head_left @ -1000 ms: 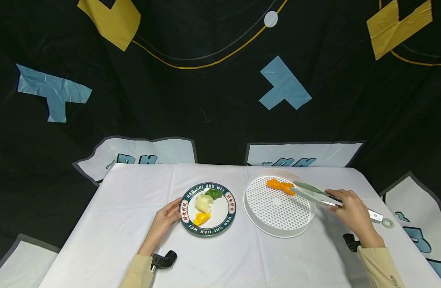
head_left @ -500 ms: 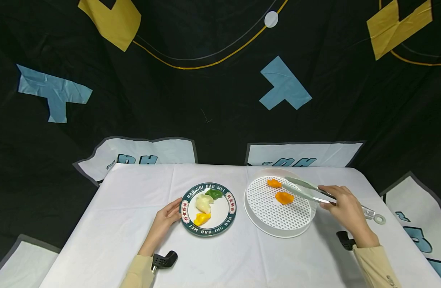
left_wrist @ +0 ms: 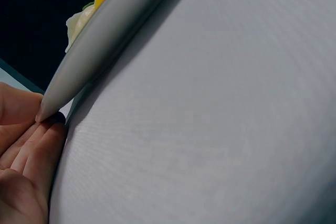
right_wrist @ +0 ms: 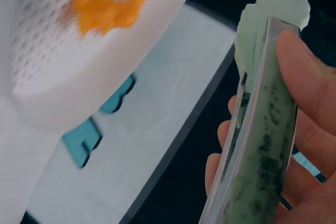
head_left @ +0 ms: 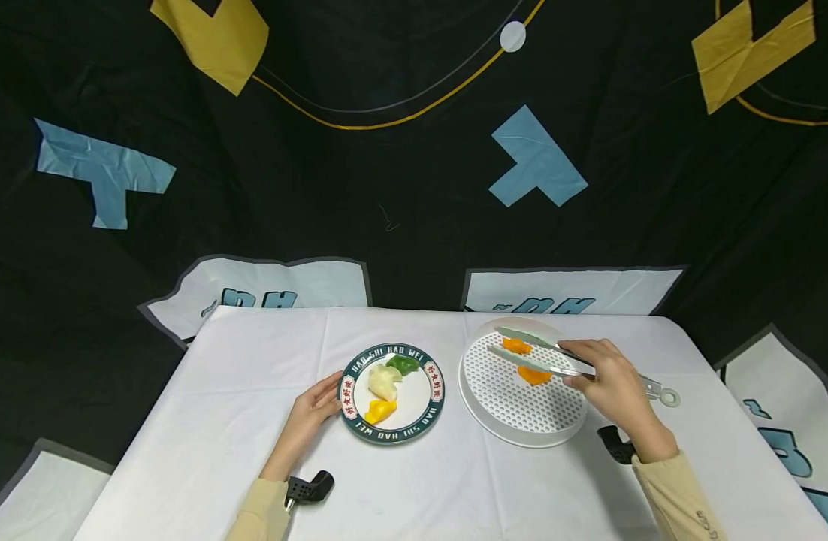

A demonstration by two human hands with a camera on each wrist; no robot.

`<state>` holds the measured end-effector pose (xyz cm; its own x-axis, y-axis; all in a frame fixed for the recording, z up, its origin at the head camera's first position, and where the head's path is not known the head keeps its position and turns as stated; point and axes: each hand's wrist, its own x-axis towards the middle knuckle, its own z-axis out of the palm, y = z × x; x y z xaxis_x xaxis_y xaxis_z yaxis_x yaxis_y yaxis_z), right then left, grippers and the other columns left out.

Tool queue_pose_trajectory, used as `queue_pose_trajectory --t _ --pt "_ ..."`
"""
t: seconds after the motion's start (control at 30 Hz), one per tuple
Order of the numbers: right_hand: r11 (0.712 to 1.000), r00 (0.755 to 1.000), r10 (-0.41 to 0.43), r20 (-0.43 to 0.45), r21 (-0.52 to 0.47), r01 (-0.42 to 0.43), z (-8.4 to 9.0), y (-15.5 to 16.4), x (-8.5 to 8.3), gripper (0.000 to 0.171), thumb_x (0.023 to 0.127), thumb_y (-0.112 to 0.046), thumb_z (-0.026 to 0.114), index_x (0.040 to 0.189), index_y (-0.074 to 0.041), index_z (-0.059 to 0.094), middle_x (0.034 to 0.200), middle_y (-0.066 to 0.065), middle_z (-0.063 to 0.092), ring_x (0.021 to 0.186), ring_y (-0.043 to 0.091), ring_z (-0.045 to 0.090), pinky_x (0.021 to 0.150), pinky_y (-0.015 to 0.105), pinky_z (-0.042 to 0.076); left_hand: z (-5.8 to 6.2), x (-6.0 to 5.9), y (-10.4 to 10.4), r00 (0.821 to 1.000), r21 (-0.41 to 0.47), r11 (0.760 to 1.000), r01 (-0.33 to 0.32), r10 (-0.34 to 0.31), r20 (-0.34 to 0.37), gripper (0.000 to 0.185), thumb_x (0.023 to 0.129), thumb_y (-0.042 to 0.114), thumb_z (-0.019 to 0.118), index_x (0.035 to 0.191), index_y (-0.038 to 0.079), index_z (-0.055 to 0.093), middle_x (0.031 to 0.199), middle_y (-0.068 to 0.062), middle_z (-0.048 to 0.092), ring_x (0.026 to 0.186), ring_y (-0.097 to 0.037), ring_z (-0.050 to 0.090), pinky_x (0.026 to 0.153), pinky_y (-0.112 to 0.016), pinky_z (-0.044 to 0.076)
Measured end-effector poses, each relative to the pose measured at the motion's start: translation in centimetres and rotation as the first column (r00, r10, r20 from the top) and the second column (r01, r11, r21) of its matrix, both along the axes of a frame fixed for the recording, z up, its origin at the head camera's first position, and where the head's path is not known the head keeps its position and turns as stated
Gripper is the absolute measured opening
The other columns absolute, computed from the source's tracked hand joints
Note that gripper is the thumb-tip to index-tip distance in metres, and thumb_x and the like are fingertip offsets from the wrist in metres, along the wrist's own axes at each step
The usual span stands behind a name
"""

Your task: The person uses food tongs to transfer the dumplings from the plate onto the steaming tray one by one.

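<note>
Tongs [right_wrist: 265,145] with green-and-metal arms reach leftward over a round white perforated tray [head_left: 491,391], which stands right of the bench's middle, close to the far edge of the white-covered bench [head_left: 252,376]. From my end I see the right hand [head_left: 610,379] clamped round the tongs, thumb on one arm and fingers at the other, the tongs' ends spread apart. One orange dumpling [head_left: 517,346] lies between those ends on the head view; whether they touch it I cannot tell. A second orange dumpling [head_left: 536,376] lies just below it on that view, partly covered by the lower arm. I have the left hand [head_left: 311,409] pinching the left rim of a green-banded plate [head_left: 424,423], left of the tray, which bears green [head_left: 402,365], white [head_left: 384,383] and yellow [head_left: 380,411] dumplings.
</note>
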<state>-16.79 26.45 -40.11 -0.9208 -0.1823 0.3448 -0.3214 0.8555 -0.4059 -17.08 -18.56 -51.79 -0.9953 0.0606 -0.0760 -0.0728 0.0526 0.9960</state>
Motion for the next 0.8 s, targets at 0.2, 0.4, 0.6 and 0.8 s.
queue_pose_trajectory --t 0.2,0.4,0.6,0.8 --pt "0.995 0.994 0.101 -0.031 -0.017 -0.101 -0.4 -2.4 -0.1 0.053 0.069 0.0 0.081 0.119 0.001 0.065 0.115 0.014 0.064 0.101 0.027 0.054 0.08 0.048 0.049 0.0 0.0 0.0 1.0 0.005 1.0 0.001 -0.001 -0.001 0.054 0.09 -0.005 0.054 0.142 -0.003 0.04 0.144 -0.021 0.039 0.133 -0.028 0.039 0.097 -0.015 0.039" --pt "0.978 0.977 0.204 -0.058 -0.03 -0.206 -1.1 -4.8 -0.2 0.058 0.066 -0.001 0.083 0.121 -0.002 0.065 0.117 0.013 0.064 0.101 0.026 0.055 0.081 0.047 0.051 0.0 0.0 0.0 1.0 0.001 1.0 0.001 -0.001 -0.004 0.054 0.09 -0.004 0.054 0.142 -0.004 0.039 0.145 -0.021 0.039 0.133 -0.028 0.039 0.097 -0.014 0.039" --pt "0.964 0.963 0.264 -0.057 -0.024 -0.266 -2.0 -7.4 0.1 0.057 0.062 -0.002 0.085 0.116 -0.004 0.068 0.118 0.013 0.064 0.11 0.031 0.056 0.095 0.052 0.046 0.0 0.0 0.0 1.0 0.015 1.0 0.008 -0.008 -0.01 0.054 0.09 -0.006 0.053 0.142 -0.004 0.039 0.144 -0.022 0.04 0.132 -0.029 0.04 0.096 -0.014 0.04" --pt "0.947 0.946 0.322 -0.045 0.002 -0.322 -3.1 -10.0 0.6 0.057 0.061 -0.005 0.086 0.115 -0.007 0.069 0.112 0.004 0.066 0.098 0.02 0.057 0.081 0.038 0.052 0.0 0.0 0.0 1.0 0.01 1.0 0.01 -0.01 -0.019 0.053 0.09 -0.005 0.053 0.142 -0.004 0.04 0.144 -0.023 0.04 0.132 -0.03 0.041 0.096 -0.014 0.04"
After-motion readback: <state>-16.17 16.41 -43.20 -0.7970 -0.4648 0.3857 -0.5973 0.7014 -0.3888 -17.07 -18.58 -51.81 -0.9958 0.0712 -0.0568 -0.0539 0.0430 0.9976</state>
